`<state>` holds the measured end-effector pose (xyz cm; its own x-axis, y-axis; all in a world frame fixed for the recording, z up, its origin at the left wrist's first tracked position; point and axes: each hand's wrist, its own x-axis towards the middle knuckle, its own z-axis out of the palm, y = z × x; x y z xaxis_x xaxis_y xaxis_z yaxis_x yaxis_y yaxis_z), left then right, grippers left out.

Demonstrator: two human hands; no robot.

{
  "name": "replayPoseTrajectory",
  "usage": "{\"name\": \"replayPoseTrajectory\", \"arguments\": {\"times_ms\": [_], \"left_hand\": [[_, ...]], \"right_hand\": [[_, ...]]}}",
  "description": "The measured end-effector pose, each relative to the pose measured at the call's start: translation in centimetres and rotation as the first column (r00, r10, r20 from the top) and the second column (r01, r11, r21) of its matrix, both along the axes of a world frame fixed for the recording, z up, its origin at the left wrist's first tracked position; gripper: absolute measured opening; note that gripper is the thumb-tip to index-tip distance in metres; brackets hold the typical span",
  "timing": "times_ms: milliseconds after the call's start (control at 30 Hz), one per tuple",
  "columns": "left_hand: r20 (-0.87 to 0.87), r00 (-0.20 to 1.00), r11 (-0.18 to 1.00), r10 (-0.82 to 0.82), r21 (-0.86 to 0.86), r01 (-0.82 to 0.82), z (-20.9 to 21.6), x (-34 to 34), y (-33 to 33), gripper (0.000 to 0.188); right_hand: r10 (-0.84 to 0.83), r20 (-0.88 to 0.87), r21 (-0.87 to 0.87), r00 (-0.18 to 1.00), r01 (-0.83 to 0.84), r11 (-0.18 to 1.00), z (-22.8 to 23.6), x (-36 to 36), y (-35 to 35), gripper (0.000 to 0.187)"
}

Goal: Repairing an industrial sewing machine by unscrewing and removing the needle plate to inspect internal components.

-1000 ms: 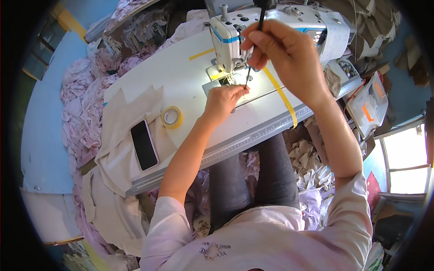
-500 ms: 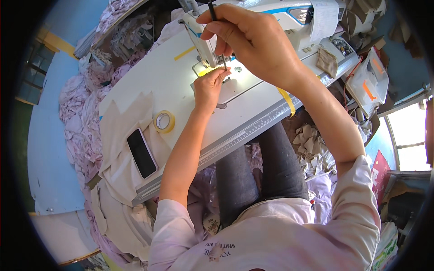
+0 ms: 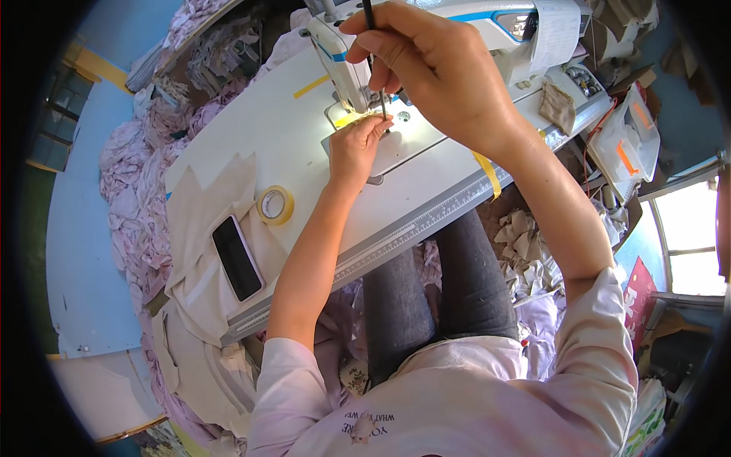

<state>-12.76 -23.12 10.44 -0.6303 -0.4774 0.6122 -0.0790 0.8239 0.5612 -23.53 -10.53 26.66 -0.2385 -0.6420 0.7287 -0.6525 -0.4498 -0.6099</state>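
My right hand point(image 3: 430, 68) grips a thin dark screwdriver point(image 3: 375, 53) held upright, its tip down by the needle area of the white sewing machine point(image 3: 487, 19). My left hand point(image 3: 356, 148) rests on the white table point(image 3: 251, 137) with its fingertips pinched at the lit plate under the needle, beside a strip of yellow tape; what the fingers pinch is too small to tell. Both forearms reach up from the lower edge.
A yellow tape roll point(image 3: 274, 204) and a black phone point(image 3: 237, 257) lie on beige cloth point(image 3: 213, 198) at the table's left. Heaps of pale fabric point(image 3: 145, 183) lie on the floor to the left. A ruler strip runs along the table's front edge point(image 3: 415, 228). Bins stand at right point(image 3: 628, 141).
The view has moved closer to the machine. My right hand with the screwdriver came down toward the needle, and my left hand slid forward to the needle plate.
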Motion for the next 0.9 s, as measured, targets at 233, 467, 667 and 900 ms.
{"name": "replayPoseTrajectory", "arguments": {"times_ms": [233, 467, 667, 900], "left_hand": [[0.025, 1.0, 1.0, -0.002, -0.028, 0.003, 0.0, 0.1, 0.0, 0.01], [0.012, 1.0, 0.997, -0.008, -0.077, 0.009, -0.3, 0.1, -0.3, 0.011], [0.023, 1.0, 0.995, -0.005, -0.095, 0.007, -0.1, 0.1, -0.3, 0.012], [-0.041, 0.999, 1.0, -0.026, -0.018, 0.025, -0.2, -0.1, -0.2, 0.013]], "right_hand": [[0.004, 0.022, 0.011, 1.0, -0.005, 1.0, -0.1, 0.3, 0.6, 0.012], [-0.004, 0.021, 0.02, 1.0, 0.003, 1.0, -0.3, 0.4, 0.8, 0.012], [-0.033, 0.028, -0.002, 0.999, 0.033, 0.999, -0.5, 0.1, 0.5, 0.01], [-0.085, -0.006, 0.047, 0.996, 0.085, 0.995, -0.1, -0.1, 0.7, 0.014]]}}
